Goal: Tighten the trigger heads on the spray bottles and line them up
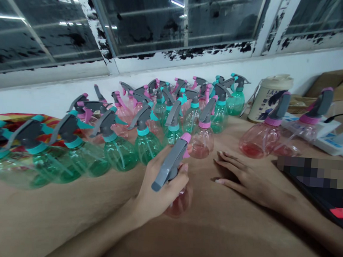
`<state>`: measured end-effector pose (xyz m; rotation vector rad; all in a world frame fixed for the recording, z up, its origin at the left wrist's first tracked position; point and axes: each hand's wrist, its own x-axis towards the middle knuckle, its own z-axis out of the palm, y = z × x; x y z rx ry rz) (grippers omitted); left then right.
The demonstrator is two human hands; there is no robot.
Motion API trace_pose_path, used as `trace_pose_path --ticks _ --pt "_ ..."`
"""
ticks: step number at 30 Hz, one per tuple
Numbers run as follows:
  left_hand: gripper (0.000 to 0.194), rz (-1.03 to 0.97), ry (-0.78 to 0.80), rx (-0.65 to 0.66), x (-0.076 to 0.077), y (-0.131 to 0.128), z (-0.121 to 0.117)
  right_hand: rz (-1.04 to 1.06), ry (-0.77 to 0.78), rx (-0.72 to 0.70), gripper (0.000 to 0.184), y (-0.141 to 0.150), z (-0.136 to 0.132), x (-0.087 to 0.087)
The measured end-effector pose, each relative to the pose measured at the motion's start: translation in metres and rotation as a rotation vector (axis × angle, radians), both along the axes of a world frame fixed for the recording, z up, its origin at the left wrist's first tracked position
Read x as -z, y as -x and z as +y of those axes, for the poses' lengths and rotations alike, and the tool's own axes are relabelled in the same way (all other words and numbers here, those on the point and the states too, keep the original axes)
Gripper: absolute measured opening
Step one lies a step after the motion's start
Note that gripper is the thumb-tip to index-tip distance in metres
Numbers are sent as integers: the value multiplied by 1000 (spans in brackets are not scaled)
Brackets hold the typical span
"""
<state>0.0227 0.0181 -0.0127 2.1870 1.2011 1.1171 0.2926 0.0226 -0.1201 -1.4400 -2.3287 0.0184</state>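
Note:
My left hand (161, 187) is wrapped round the neck of a pink spray bottle (180, 202) with a grey and pink trigger head. The bottle is upright at the near middle of the table, and my fingers partly hide it. To its right, my right hand (242, 175) lies on the tabletop with fingers stretched out, holding nothing. Just beyond my left hand stand another pink spray bottle (201, 140) and a green spray bottle (148, 142). Two pink spray bottles, one of them the nearer bottle (261, 137), stand beyond my right hand.
Several green and pink spray bottles (120, 152) spread in rows across the left and back of the table (210, 234). At the back right are a cream tumbler (270, 98), a white power strip (337, 137) and a cardboard box (338, 84). A dark, partly blurred device (309, 194) lies at right.

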Motion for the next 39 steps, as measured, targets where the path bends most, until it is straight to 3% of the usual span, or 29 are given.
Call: trace_pose_path --ticks 9,13,19,23,28,32,39 --pt "8 -51 28 7 -5 -2 -1 18 -5 51 51 6 -2 -21" --pt "14 -98 18 36 -8 -1 1 35 -22 66 54 7 -2 -19" --pt "1 -141 79 61 -9 2 -3 84 -5 85 59 8 -1 -5" --pt "4 -105 89 69 -10 4 -4 126 6 80 57 7 0 0" --pt "17 -128 20 102 -7 3 -2 124 24 81 55 7 -1 -4" --pt "6 -82 -10 39 -3 4 -2 94 41 89 56 9 -2 -11" --pt "6 -49 -67 16 -1 4 -2 53 76 108 64 9 -3 -13"
